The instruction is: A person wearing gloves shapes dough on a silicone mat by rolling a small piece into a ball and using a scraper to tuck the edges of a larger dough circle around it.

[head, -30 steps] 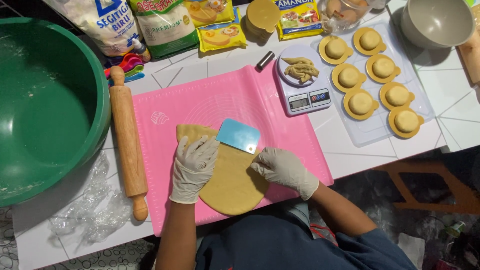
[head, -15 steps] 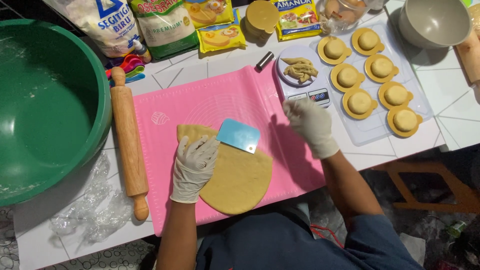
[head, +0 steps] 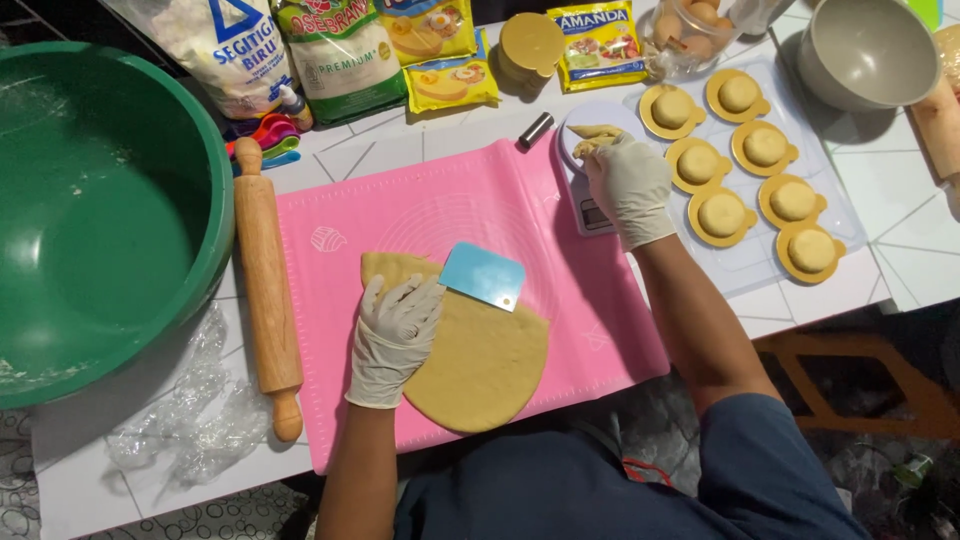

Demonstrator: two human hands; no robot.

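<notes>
A flat sheet of tan dough (head: 480, 360) lies on a pink silicone mat (head: 480, 200). My left hand (head: 392, 335), in a white glove, rests on the dough's left side and holds a light blue plastic scraper (head: 483, 275) upright against it. My right hand (head: 628, 185), also gloved, is over a small kitchen scale (head: 590, 210) at the mat's right edge, fingers on dough scraps (head: 592, 138) piled on its white plate. Whether it grips a scrap is hidden.
A wooden rolling pin (head: 266, 285) lies left of the mat, next to a big green bowl (head: 100, 210). Yellow moulds with dough balls (head: 745, 185) sit on a clear sheet at right. Flour and ingredient packets (head: 340, 55), a grey bowl (head: 865, 50) and crumpled plastic wrap (head: 190, 420) surround.
My right hand left the dough's right edge and moved up and right to the scale's plate. My left hand and the scraper stayed in place.
</notes>
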